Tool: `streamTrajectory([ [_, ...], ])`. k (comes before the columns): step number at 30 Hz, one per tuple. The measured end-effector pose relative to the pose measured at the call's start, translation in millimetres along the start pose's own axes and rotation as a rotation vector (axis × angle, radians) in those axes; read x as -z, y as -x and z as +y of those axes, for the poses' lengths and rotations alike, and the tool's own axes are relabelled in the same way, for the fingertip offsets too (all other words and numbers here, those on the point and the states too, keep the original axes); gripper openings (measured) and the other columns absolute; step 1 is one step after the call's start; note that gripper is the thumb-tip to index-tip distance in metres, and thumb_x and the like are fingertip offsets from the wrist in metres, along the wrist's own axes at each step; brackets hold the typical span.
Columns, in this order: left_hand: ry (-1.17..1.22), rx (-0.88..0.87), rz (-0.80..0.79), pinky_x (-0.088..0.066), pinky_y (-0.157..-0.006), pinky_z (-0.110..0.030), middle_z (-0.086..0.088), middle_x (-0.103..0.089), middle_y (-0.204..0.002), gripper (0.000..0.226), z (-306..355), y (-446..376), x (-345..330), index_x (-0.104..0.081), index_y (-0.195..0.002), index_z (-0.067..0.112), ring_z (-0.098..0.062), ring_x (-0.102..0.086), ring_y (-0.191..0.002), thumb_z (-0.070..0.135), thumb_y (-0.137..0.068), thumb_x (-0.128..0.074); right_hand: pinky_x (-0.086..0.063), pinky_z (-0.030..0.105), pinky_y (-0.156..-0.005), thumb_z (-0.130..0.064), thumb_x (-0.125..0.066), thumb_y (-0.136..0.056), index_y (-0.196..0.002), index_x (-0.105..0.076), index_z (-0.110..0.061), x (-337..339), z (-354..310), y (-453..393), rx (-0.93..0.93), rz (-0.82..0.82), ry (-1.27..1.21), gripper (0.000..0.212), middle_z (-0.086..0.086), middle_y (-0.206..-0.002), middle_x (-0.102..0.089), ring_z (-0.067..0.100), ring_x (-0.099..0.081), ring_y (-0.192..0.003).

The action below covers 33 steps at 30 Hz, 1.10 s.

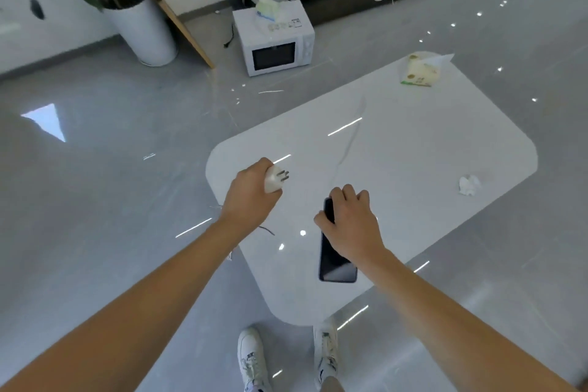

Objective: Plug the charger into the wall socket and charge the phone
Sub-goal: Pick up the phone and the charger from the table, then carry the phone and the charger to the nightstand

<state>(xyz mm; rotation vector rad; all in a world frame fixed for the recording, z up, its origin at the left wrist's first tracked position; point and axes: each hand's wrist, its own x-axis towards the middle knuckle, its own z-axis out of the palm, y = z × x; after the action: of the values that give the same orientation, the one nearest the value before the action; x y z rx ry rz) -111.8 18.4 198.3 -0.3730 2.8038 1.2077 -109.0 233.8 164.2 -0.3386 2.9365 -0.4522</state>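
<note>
Head view, near to far. My right hand [348,223] lies on top of the phone [337,261], fingers curled over its far end, thumb at the left edge; can't tell if it's a real grip or just resting. The phone is flat on the desk [413,149], screen up, near the front edge. It's a glass slab: rigid, slick, fragile. I'd take it by the long edges, not the face.

My left hand [251,194] is closed around the charger [273,181], held over the desk's left corner with the prongs pointing out to the right. It's a small hard plastic block, light and stiff, best held by the body with fingers off the prongs.

A thin white cable [346,149] trails across the desk, limp and likely to snag. Can't see where either end goes.

Further out: crumpled tissue [469,184], tissue pack [420,71]. No wall socket visible.
</note>
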Motion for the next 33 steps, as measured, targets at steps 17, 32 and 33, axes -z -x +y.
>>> streamTrajectory([
  [17, 0.143, 0.739, 0.798, -0.041, -0.059, -0.034, 0.005, -0.057, -0.071, 0.02, -19, 444, 166, -0.055, -0.088, 0.019, -0.026, -0.054, -0.069, 0.009, -0.082, -0.071, -0.046, 0.038, -0.069, -0.046, -0.047, -0.093, -0.1, -0.047, -0.016, 93, -285, 185, 1.038, -0.266, -0.009, 0.031, -0.001, -0.105, -0.043, 0.025, -0.036, -0.1],
  [32, 0.219, 1.377, 1.619, -0.046, -0.059, -0.044, -0.001, -0.063, -0.065, 0.013, -3, 998, 63, -0.057, -0.081, 0.017, -0.031, -0.057, -0.066, 0.017, -0.079, -0.07, -0.047, 0.038, -0.075, -0.045, -0.055, -0.09, -0.102, -0.047, -0.02, 25, -426, 729, 1.938, -0.617, 0.102, 0.029, -0.001, -0.106, -0.047, 0.025, -0.039, -0.103],
  [33, 0.222, 1.418, 1.668, -0.047, -0.06, -0.045, -0.003, -0.065, -0.066, 0.012, 3, 1033, 48, -0.059, -0.082, 0.016, -0.034, -0.058, -0.067, 0.016, -0.08, -0.07, -0.049, 0.038, -0.074, -0.045, -0.055, -0.09, -0.099, -0.045, -0.021, 20, -423, 770, 1.996, -0.635, 0.102, 0.028, -0.002, -0.105, -0.046, 0.025, -0.039, -0.102],
])
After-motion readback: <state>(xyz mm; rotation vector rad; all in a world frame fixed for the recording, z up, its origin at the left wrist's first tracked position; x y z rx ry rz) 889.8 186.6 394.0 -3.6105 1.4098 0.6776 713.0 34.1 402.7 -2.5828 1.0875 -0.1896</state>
